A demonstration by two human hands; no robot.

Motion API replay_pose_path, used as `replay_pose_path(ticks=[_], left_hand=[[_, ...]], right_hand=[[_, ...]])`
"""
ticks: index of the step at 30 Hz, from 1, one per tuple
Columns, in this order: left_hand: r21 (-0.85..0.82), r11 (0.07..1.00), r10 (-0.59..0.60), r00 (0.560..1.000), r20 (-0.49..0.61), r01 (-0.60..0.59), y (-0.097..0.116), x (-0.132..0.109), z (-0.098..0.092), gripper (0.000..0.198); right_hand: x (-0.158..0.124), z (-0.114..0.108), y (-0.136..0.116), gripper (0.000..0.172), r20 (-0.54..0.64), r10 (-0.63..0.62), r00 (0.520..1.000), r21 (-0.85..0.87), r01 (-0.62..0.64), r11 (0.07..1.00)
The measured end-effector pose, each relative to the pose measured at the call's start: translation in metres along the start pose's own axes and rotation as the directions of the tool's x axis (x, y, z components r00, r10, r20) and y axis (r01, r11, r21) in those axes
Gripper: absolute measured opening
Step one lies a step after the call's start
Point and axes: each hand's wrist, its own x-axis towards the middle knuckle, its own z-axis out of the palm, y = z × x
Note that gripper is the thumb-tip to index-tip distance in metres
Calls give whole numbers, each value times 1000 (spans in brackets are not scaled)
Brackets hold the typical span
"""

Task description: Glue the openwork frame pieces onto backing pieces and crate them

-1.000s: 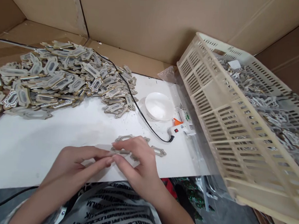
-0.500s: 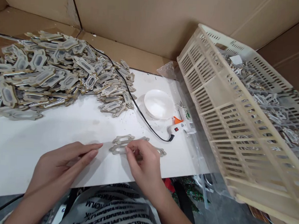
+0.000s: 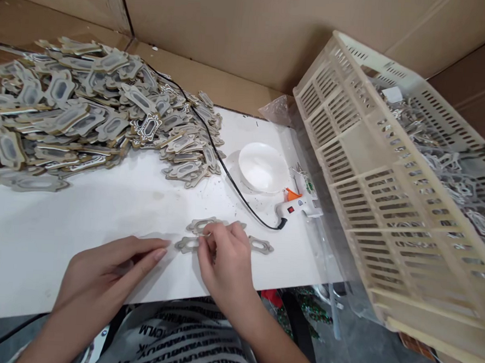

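Observation:
Several small flat grey frame-like plaques with long cut-out centres lie near the table's front edge. My right hand (image 3: 229, 257) has its thumb and fingers curled down on the near left plaque (image 3: 186, 245), covering its right end. Just behind it lies another plaque (image 3: 199, 225), partly hidden by the fingers. A third plaque (image 3: 261, 245) shows to the right of the hand. My left hand (image 3: 118, 267) rests to the left, index finger and thumb stretched out close to each other, tips just short of the near left plaque, with nothing seen between them.
A large heap of similar plaques (image 3: 65, 116) covers the back left. A white bowl (image 3: 262, 169) and a white glue gun (image 3: 298, 207) with a black cord (image 3: 241, 195) stand at right. Beyond is a cream plastic crate (image 3: 361, 178) with metallic-looking pieces. Cardboard walls (image 3: 235, 33) enclose the back.
My right hand has shifted slightly left over the near plaque, showing more of the right-hand plaque. My left hand has edged a little right and nearer. The view has shifted slightly.

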Motion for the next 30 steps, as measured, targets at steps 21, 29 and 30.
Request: replay_pose_path(ticks=[21, 29, 30], left_hand=[[0, 944, 328, 944, -42, -329, 8, -5, 21, 14], [457, 698, 579, 810, 94, -552, -3, 5, 30, 28], [463, 692, 575, 811, 111, -554, -4, 5, 31, 30]], right_hand=[[10, -30, 1, 21, 189, 7, 982, 199, -45, 979], [25, -21, 17, 26, 69, 98, 993, -27, -96, 995], [25, -19, 17, 26, 75, 98, 992, -46, -95, 994]])
